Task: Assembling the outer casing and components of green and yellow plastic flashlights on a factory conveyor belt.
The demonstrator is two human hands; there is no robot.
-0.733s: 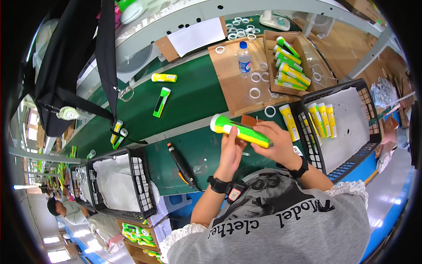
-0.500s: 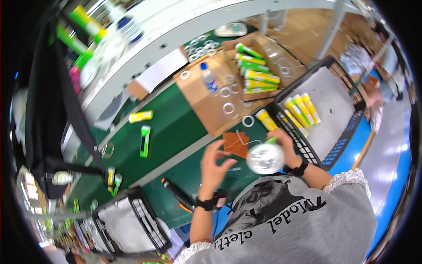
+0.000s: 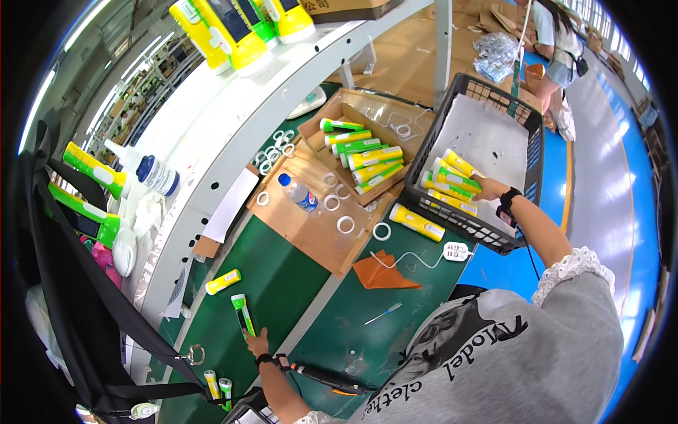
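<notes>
In the open black crate (image 3: 462, 230), my right hand (image 3: 489, 189) is closed round the end of a green-and-white flashlight (image 3: 452, 175), laid among several yellow ones. My left hand (image 3: 258, 343) reaches the lower end of another green flashlight (image 3: 241, 311) lying on the green bench. Its thumb stands apart and its fingertips are at the flashlight's end; no firm grasp shows. Close by lies a yellow flashlight (image 3: 223, 282). Another yellow flashlight (image 3: 417, 222) rests beside the crate.
A cardboard box (image 3: 339, 113) holds several flashlights. White rings (image 3: 345, 225) and a blue-capped bottle (image 3: 302, 196) lie on brown cardboard. An orange sheet (image 3: 381, 272), a white-corded device (image 3: 457, 251) and a black-and-orange tool (image 3: 332, 379) lie nearer me. A white shelf (image 3: 244, 106) borders the left.
My right hand has moved from in front of my chest into the crate with the green flashlight. My left hand has reached down to the flashlight on the bench. The view has turned.
</notes>
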